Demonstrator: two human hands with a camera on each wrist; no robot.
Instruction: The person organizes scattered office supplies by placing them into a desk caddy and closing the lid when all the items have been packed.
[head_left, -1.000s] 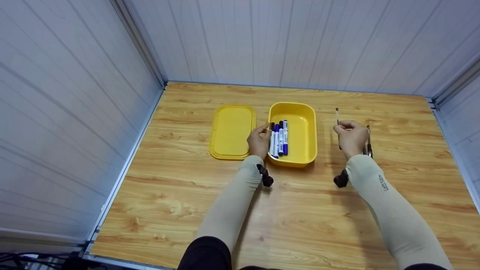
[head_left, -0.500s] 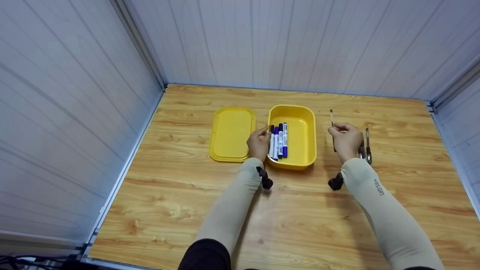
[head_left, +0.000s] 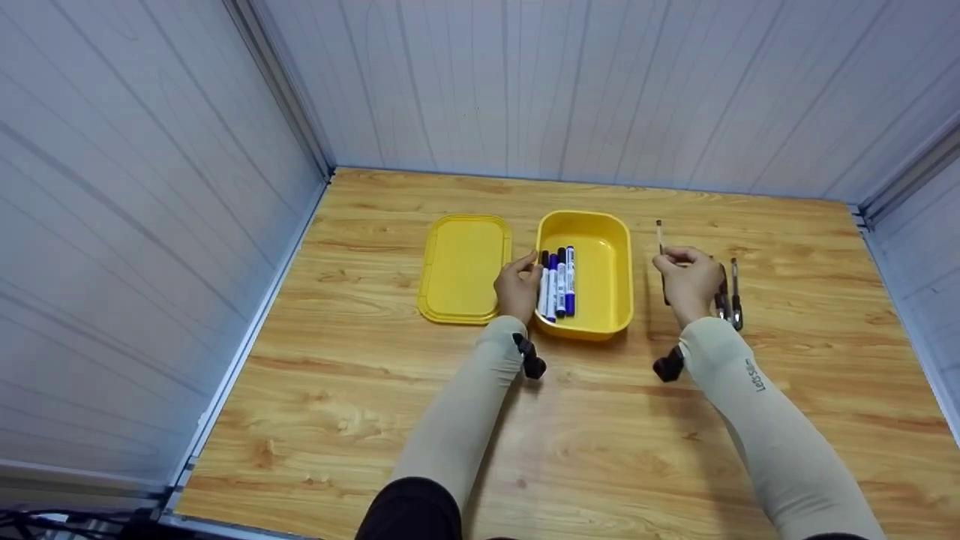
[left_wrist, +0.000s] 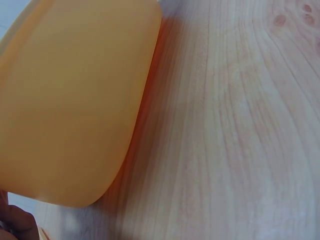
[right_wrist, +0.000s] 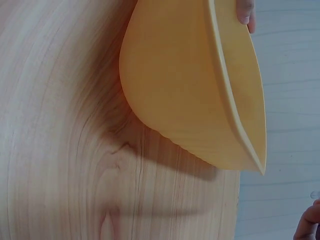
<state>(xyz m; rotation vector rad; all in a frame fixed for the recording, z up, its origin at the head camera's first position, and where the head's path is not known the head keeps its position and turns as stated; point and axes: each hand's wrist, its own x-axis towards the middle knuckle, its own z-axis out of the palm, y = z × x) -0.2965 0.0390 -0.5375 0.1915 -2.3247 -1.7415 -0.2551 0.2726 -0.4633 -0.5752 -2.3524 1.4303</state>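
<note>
A yellow plastic box [head_left: 622, 277] stands on the table. Several white-barrelled markers with black and blue caps [head_left: 561, 281] lie side by side along its left. My left hand [head_left: 517, 289] grips the box's left rim; in the right wrist view its fingertips [right_wrist: 245, 11] show over that rim. Right of the box, my right hand [head_left: 688, 281] pinches a slim clear-barrelled pen [head_left: 660, 234] with a dark tip pointing to the far side. Partly behind that hand, two more pens lie on the table, the outer pen [head_left: 736, 296] plainly visible. The box wall [left_wrist: 75, 100] fills much of the left wrist view.
A yellow lid [head_left: 465, 270] lies flat just left of the box, close to my left hand. White panel walls [head_left: 570, 82] enclose the wooden table [head_left: 337, 420] at the back and sides. Dark cables [head_left: 67, 517] show at the lower left corner.
My right hand has moved left towards the box with the pen, uncovering more of the two pens on the table. The left hand stays at the box's rim.
</note>
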